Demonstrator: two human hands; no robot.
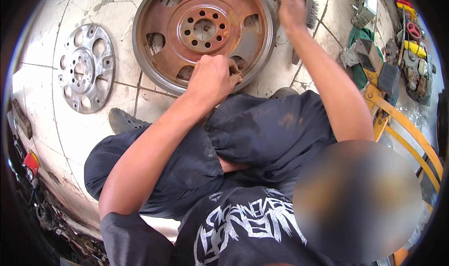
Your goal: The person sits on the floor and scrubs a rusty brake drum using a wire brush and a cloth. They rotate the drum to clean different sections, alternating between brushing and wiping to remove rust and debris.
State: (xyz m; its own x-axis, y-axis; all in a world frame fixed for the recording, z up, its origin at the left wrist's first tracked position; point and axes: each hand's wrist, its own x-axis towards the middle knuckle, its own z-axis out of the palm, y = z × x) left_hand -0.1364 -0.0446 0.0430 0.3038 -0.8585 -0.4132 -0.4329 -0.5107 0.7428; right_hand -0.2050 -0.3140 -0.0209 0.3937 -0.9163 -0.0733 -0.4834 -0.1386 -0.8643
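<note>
A large rusty brown flywheel [255, 41] lies before me, with a ring of bolt holes at its centre and several wider openings around it. My left hand [213, 76] rests on its near side, beside one of the openings. The fingers are curled closed, and what they grip, if anything, is hidden. Beyond the flywheel's right edge is my right hand [292, 11], its blurred fingertips cut by the top of the picture. A bristle brush [308, 6] lies on the floor beside that hand, partly covered by my forearm.
A flat silver metal disc [87, 69] with round holes lies on the tiles [124, 109] at the left. To the right stand a yellow metal frame [397, 114], a grey metal housing [365, 6] and green cloth [360, 36]. Dark parts [56, 219] are heaped at the lower left.
</note>
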